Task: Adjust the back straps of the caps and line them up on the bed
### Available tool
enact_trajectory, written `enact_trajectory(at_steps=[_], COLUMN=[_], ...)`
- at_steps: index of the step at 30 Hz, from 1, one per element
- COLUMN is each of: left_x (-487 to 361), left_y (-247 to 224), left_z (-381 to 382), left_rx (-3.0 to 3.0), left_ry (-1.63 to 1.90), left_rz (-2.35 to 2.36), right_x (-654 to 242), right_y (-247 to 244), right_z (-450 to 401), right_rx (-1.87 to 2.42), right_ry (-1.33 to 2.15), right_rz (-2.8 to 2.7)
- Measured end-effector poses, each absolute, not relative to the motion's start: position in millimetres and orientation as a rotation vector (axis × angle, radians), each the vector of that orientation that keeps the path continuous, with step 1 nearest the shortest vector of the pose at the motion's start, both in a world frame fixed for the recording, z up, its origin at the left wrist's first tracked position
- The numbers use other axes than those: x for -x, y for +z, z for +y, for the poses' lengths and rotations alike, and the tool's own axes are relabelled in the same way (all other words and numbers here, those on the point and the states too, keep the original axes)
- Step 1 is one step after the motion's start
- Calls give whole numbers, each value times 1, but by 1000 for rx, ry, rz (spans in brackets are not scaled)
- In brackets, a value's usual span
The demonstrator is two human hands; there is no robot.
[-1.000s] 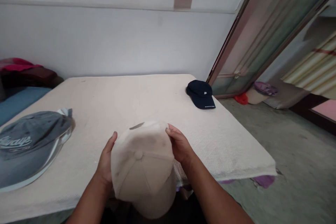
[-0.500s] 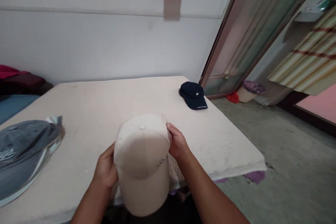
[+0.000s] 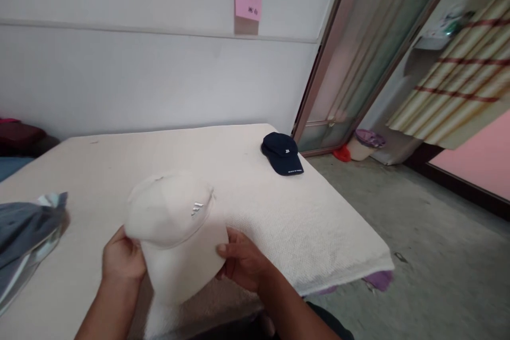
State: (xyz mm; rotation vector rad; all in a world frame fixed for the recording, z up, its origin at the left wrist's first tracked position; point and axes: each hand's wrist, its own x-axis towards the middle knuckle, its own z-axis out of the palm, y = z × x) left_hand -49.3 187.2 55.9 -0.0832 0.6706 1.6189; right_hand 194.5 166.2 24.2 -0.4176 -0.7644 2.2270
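Note:
A cream baseball cap [image 3: 171, 218] with a small striped emblem on its front is held between both hands, above the near part of the cloth-covered surface [image 3: 287, 223]. My left hand [image 3: 123, 257] is closed on the cap's left side, its fingertips partly hidden behind the crown. With thumb on top and fingers beneath, my right hand [image 3: 241, 257] pinches the right edge of the brim. A navy cap [image 3: 282, 153] rests at the far right corner of the surface. Grey caps [image 3: 24, 239], seemingly stacked, are cut off at the left edge.
A pink note [image 3: 247, 1] is taped to the white wall [image 3: 159, 79]. To the right are a sliding glass door [image 3: 350, 58], a waste bin [image 3: 364, 143] and a striped curtain [image 3: 454, 79] above the concrete floor. Dark red fabric [image 3: 19, 135] lies at the far left.
The cream cap has turned and tilted, so its emblem now shows more plainly. My right hand has gone from the crown's side to the brim. The camera view has shifted right.

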Motion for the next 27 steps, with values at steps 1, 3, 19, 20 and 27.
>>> enact_trajectory(at_steps=[1, 3, 19, 20, 27], left_x=[49, 45, -6, -6, -8], left_y=[55, 53, 45, 45, 45], left_z=[188, 191, 203, 202, 200], left_rx=[84, 94, 135, 132, 128], left_ry=[1644, 1680, 1505, 1496, 1470], left_rz=[683, 704, 776, 771, 787], right_x=[-196, -198, -293, -299, -321], right_y=[22, 18, 13, 6, -36], right_z=[169, 176, 379, 390, 409], right_rx=[424, 448, 664, 709, 988], right_ry=[2212, 2153, 1521, 1513, 1545], right_rz=[-767, -762, -686, -664, -573])
